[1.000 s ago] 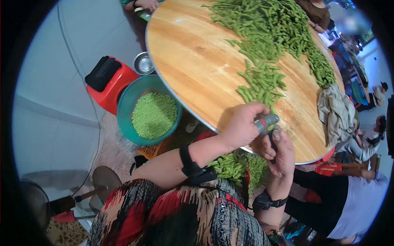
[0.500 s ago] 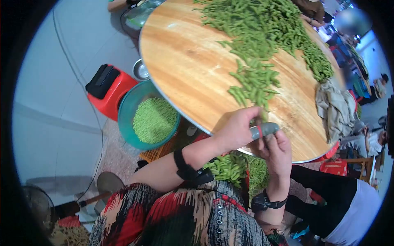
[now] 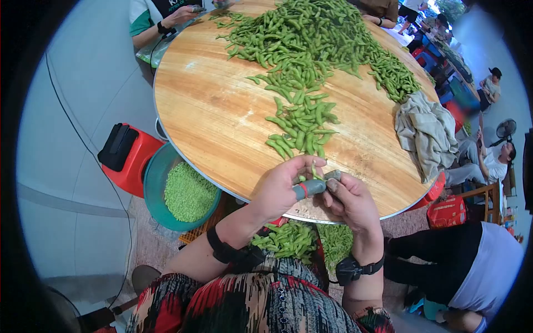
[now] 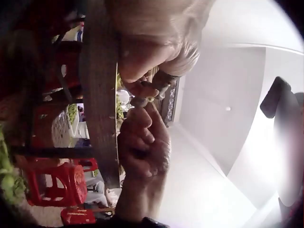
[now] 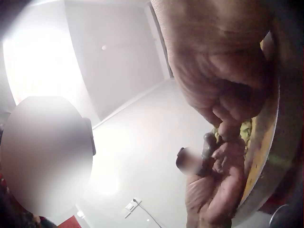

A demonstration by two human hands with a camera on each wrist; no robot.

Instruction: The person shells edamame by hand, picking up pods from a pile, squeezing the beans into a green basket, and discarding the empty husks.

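Observation:
Over the near edge of the round wooden table (image 3: 211, 130), the left hand (image 3: 276, 190) pinches a small green pod (image 3: 315, 171) between thumb and forefinger. A grey cover (image 3: 311, 188) with a red band is on its thumb. The right hand (image 3: 353, 204), fingers curled, meets it at the pod's end, where another grey cover (image 3: 333, 175) shows. In the left wrist view, a bit of green (image 4: 151, 99) lies between the touching fingertips; the right wrist view shows both hands together, the pod mostly hidden. Loose pods (image 3: 305, 119) lie just beyond the hands, leading to a large heap (image 3: 300, 36).
A teal basin (image 3: 152, 191) of shelled beans stands left of the table beside a red stool (image 3: 133, 172). Pods (image 3: 286, 240) lie below the near edge. A crumpled cloth (image 3: 425, 130) rests at the table's right side. Other people are around the table.
The head view has shifted, so table and hands appear farther left. More of a person at the upper left shows. The hands remain together, and a pod now shows upright between the left fingers.

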